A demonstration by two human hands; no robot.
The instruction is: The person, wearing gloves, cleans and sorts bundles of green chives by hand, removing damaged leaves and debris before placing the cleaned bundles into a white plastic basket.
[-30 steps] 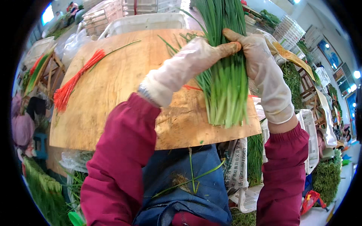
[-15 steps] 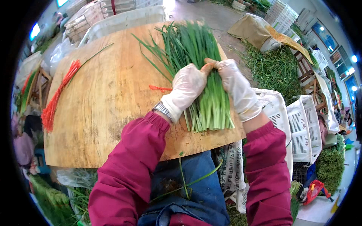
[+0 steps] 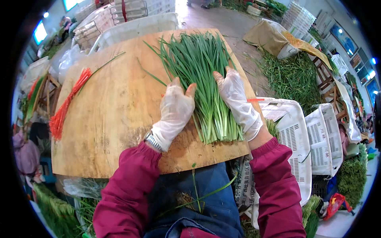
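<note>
A thick bundle of garlic chives (image 3: 198, 55) lies on the wooden tabletop (image 3: 115, 107), leaf tips away from me and pale cut ends toward me. Thin white gloves cover both hands. My left hand (image 3: 174, 109) rests along the bundle's left side, thumb and fingers apart. On the opposite side my right hand (image 3: 237, 99) touches the stems, its thumb and fingers spread too. A red-orange tie (image 3: 256, 100) pokes out right of my right hand; a tiny red bit shows by my left fingers. Whether they join under the chives is hidden.
A bunch of red ties (image 3: 67, 107) lies on the table's left, beside one loose leaf (image 3: 104, 71). White plastic crates (image 3: 291, 139) stand off the right edge. Beyond them is a heap of loose greens (image 3: 291, 79). A large white tub (image 3: 135, 33) stands behind the table.
Both hands were closed together over the middle of the chives; now they have parted to its two sides and opened. The red tie left of the bundle is mostly out of sight.
</note>
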